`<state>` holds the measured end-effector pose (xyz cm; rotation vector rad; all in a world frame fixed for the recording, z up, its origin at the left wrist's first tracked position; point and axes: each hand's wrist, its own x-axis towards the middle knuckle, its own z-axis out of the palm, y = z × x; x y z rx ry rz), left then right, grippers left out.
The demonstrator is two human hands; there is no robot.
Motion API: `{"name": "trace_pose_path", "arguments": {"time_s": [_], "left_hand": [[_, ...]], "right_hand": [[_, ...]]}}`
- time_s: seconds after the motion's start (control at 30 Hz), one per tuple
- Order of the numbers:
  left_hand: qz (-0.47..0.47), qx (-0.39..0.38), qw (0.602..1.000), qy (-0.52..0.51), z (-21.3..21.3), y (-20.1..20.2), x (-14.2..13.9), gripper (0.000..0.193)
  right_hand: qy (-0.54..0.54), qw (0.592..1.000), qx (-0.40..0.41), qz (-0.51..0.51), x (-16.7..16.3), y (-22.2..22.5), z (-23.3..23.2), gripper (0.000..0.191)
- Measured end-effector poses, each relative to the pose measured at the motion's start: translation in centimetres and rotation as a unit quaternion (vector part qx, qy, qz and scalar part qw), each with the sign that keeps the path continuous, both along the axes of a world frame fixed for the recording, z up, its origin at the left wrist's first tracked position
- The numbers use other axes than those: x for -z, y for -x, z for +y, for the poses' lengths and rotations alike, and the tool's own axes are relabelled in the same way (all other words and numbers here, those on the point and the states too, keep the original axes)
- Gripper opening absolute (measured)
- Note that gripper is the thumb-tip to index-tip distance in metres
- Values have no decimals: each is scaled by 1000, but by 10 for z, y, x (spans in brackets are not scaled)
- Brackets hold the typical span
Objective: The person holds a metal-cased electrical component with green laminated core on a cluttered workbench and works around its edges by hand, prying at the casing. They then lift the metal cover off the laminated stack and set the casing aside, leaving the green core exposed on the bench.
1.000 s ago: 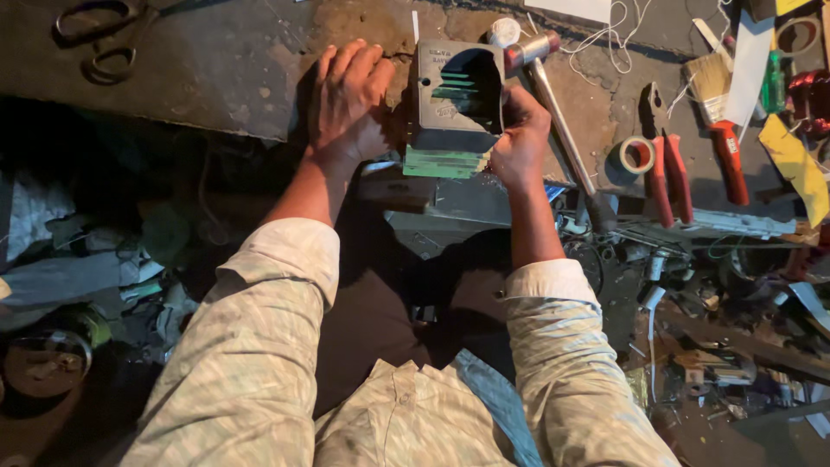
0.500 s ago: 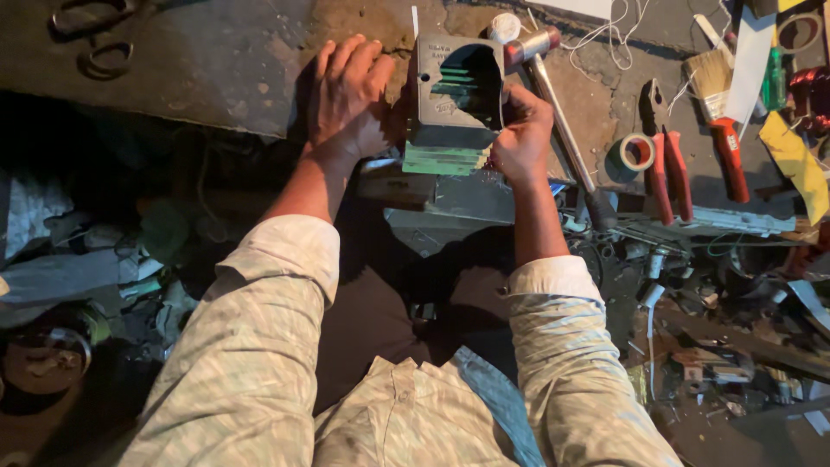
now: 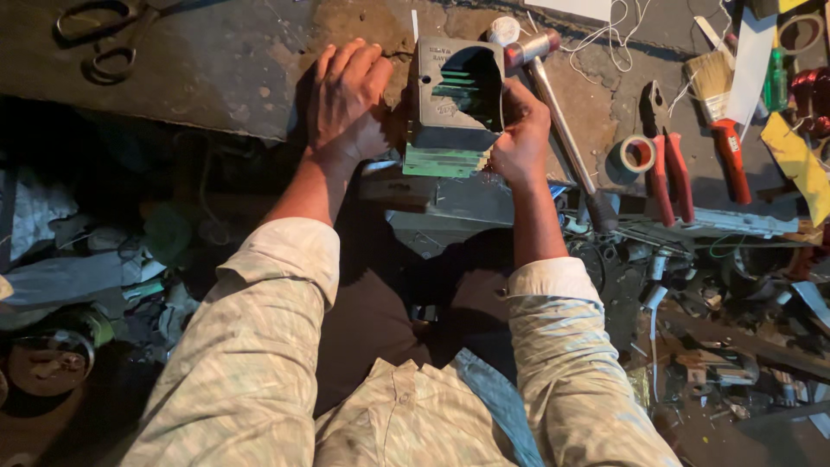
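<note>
Grey metal housing (image 3: 456,104) at bench edge (image 3: 216,121), right hand (image 3: 519,130) gripping it, left hand (image 3: 346,99) flat alongside.

A metal housing (image 3: 456,104) stands on the counter (image 3: 199,69) between the hands: left hand (image 3: 347,104) beside it, right hand (image 3: 519,138) gripping its right side. A hammer (image 3: 553,104) lies right of it, then tape roll (image 3: 638,154), pliers (image 3: 667,160), brush (image 3: 722,112). Scissors (image 3: 99,39) lie far left.

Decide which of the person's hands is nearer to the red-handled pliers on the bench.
Right. The right hand grips the grey metal housing just left of the red-handled pliers; the left hand lies beyond the housing, farther away.
</note>
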<state>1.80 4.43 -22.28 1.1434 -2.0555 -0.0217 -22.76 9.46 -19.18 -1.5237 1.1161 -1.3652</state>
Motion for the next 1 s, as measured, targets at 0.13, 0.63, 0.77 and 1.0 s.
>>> {"name": "trace_pose_path", "arguments": {"time_s": [0.13, 0.63, 0.77, 1.0], "left_hand": [[-1, -24, 1000, 15, 0, 2, 2, 41], [-8, -4, 1000, -2, 0, 0, 1, 39], [-16, -12, 1000, 8, -1, 0, 2, 37], [13, -12, 1000, 4, 4, 4, -6, 39]], "right_hand": [[-8, 1000, -10, -11, 1, 0, 0, 31], [16, 999, 29, 19, 0, -1, 0, 31], [22, 1000, 7, -6, 1, -2, 0, 30], [15, 1000, 10, -18, -2, -4, 2, 28]]}}
